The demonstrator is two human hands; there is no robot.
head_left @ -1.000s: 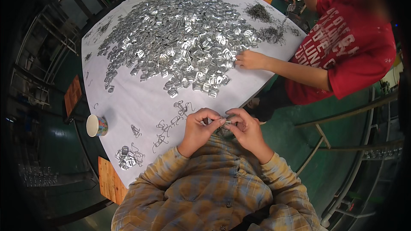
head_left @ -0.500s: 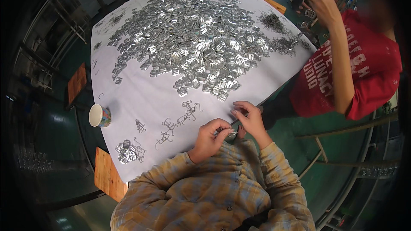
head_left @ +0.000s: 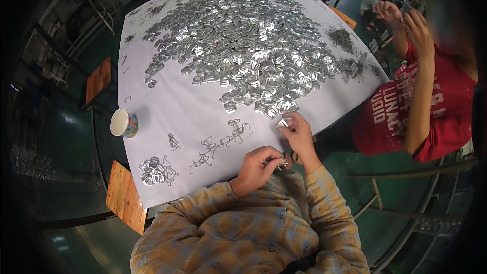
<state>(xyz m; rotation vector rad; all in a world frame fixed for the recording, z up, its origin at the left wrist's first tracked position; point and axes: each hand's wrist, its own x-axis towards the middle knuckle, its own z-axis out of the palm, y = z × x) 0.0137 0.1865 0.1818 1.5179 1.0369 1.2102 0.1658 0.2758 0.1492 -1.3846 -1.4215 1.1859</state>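
My right hand is at the near edge of a big heap of flat silver metal buckles. Its thumb and fingertips pinch one shiny buckle. Closer to my body, just past the table's front edge, my left hand is closed. Between its thumb and index finger shows a small metal piece, partly hidden by the fingers, that looks like a buckle. Bent wire hooks lie in a loose row on the white-covered table, left of my hands.
A small group of buckles with hooks lies at the near left corner. A paper cup stands on the left edge. Wooden stools flank the table. A co-worker in a red shirt is at the right, hands raised. Dark hook piles lie far right.
My right hand has reached forward to the heap and now pinches a buckle. My left hand stays near my body, closed. The hand at the table's far end is out of view.
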